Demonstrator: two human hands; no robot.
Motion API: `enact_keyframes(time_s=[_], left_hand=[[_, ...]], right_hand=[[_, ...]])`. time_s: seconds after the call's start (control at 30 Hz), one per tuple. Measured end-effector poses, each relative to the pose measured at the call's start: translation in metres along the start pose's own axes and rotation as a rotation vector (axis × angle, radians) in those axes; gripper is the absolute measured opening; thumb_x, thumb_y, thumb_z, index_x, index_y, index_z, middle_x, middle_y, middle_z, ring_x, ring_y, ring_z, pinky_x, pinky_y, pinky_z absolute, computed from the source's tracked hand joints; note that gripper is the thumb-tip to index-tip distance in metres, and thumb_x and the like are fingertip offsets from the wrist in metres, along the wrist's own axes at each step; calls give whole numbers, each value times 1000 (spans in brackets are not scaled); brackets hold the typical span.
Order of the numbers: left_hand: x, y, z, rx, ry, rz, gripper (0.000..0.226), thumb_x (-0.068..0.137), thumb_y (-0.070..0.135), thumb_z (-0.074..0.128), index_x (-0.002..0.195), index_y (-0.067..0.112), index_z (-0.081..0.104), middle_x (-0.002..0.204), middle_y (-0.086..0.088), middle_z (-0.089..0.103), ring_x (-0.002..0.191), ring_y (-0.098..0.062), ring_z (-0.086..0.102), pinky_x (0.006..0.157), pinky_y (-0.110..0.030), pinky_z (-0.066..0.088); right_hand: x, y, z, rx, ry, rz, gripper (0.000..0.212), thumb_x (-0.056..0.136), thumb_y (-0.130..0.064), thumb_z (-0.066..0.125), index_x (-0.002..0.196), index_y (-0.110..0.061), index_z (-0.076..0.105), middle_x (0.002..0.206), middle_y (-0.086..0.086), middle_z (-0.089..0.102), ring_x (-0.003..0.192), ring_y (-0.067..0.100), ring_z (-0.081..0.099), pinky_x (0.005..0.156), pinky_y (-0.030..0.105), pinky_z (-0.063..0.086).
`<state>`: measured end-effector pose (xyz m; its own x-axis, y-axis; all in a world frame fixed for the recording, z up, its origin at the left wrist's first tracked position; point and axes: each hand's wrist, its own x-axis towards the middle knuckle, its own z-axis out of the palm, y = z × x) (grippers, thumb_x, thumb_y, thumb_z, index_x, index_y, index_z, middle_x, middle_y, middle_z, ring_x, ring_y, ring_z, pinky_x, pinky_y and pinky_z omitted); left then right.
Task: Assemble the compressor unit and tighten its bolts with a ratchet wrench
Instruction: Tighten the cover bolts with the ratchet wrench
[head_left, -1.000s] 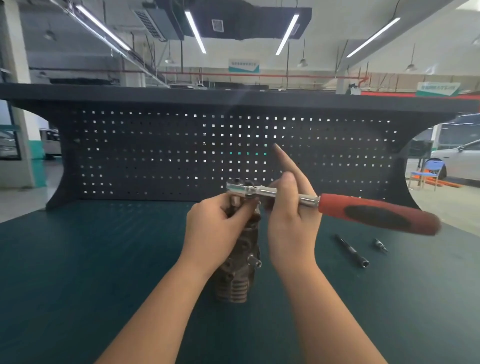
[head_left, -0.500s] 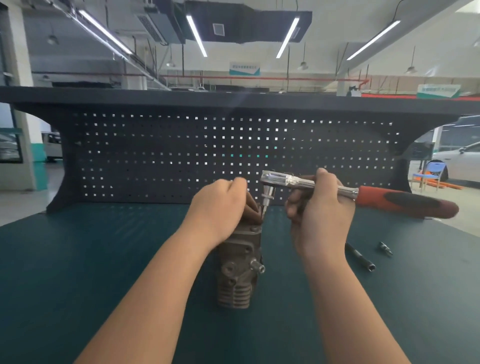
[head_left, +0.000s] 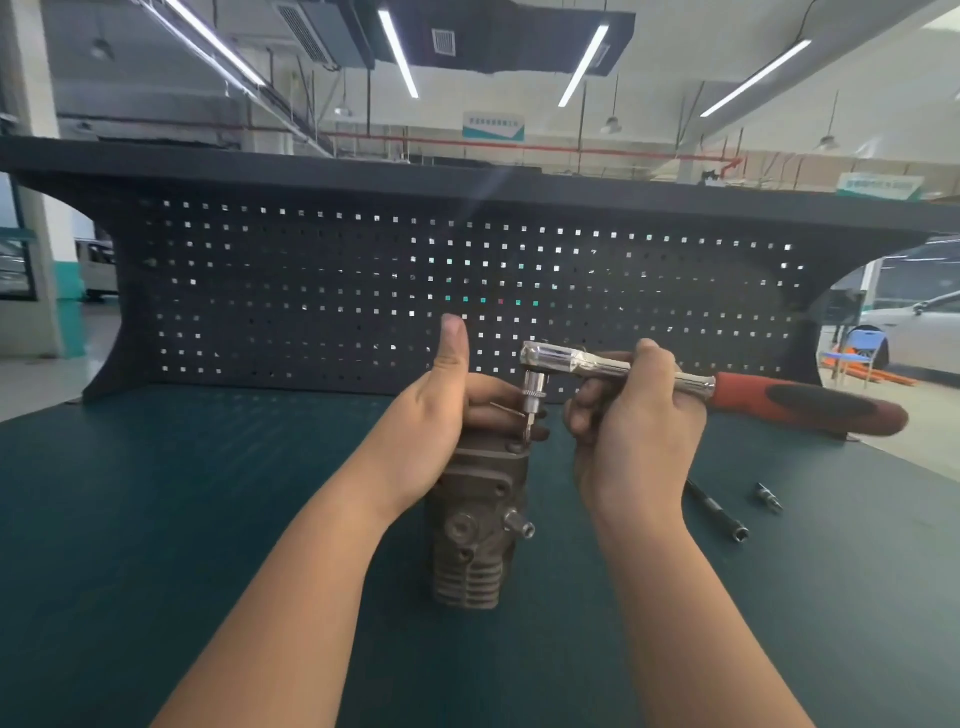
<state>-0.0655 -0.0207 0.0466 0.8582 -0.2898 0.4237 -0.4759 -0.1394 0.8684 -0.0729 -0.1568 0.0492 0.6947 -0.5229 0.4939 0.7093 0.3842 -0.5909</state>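
Note:
The dark, finned metal compressor unit (head_left: 475, 525) stands upright on the green bench mat. My left hand (head_left: 452, 415) grips its top, fingers curled round it and thumb pointing up. A ratchet wrench (head_left: 649, 371) with a chrome head and a red-and-black handle lies level above the unit. My right hand (head_left: 631, 421) grips its chrome shank near the head. The bit under the wrench head points down onto a bolt at the unit's top right corner.
A black extension bar (head_left: 719, 512) and a small socket bit (head_left: 769, 496) lie on the green mat (head_left: 156, 519) to the right of the unit. A black pegboard (head_left: 311, 291) closes the bench at the back.
The wrench moved from the unit's top left to above its right corner, and its bit now points down at a bolt. My left thumb has lifted upright.

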Motion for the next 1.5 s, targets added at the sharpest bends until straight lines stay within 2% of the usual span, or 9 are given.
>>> enact_keyframes(time_s=[0.33,0.53,0.63,0.8,0.9,0.97,1.1,1.2,1.5], left_hand=[[-1,-5,4,9,36,67,89,79,83,14,92,23,79,84,1,78,88,-7,73,86,-31,49],[2,-6,3,163,67,95,103,64,97,34,85,3,71,91,-29,69,98,-42,66,96,-55,48],[1,-7,3,114,42,136,67,75,82,44,86,25,78,87,3,77,94,-24,72,91,-44,53],[2,-10,5,53,2,180,38,63,61,69,83,30,77,79,6,77,76,-8,72,75,-28,54],[0,-9,7,144,85,190,56,68,76,48,62,23,65,50,16,57,49,1,48,50,-17,39],[0,-11,6,154,88,194,63,71,85,43,62,26,65,49,17,55,47,3,48,48,-12,38],[3,-12,1,56,-14,156,35,72,63,65,95,40,76,89,12,77,88,-5,72,82,-30,55],[3,-13,2,73,55,158,41,81,69,56,95,36,76,88,11,77,89,-5,72,87,-35,54],[1,-9,3,21,19,135,53,90,64,47,91,21,77,88,3,78,91,-14,73,90,-40,53]], right_hand=[[-1,2,0,-3,-15,29,28,94,-14,40,66,-11,44,41,0,47,32,12,40,35,18,31],[-6,-1,-2,-348,-102,-389,38,90,-29,42,65,-2,42,44,6,49,33,11,42,37,14,32],[-11,-1,-1,-385,-152,-506,44,89,-39,41,66,-2,43,52,15,50,38,18,43,41,20,35],[-19,1,6,-577,-130,-773,32,93,-30,48,63,-27,35,51,-5,39,44,-1,37,45,7,29],[-26,16,8,-935,-277,-1081,33,102,-39,36,77,-20,46,65,-4,44,56,9,37,51,22,36],[-38,22,11,-907,-194,-937,46,99,-51,21,77,-17,42,75,-5,40,59,16,38,53,27,35],[-31,8,13,-602,70,-660,38,96,-43,39,63,-25,38,62,-8,43,54,5,45,52,13,33],[-11,-10,9,-294,143,-403,30,93,-36,44,67,-24,40,50,-11,48,45,9,51,49,23,41],[-1,-2,5,185,78,-19,27,97,-10,44,71,-10,41,49,1,38,40,11,38,53,30,54]])
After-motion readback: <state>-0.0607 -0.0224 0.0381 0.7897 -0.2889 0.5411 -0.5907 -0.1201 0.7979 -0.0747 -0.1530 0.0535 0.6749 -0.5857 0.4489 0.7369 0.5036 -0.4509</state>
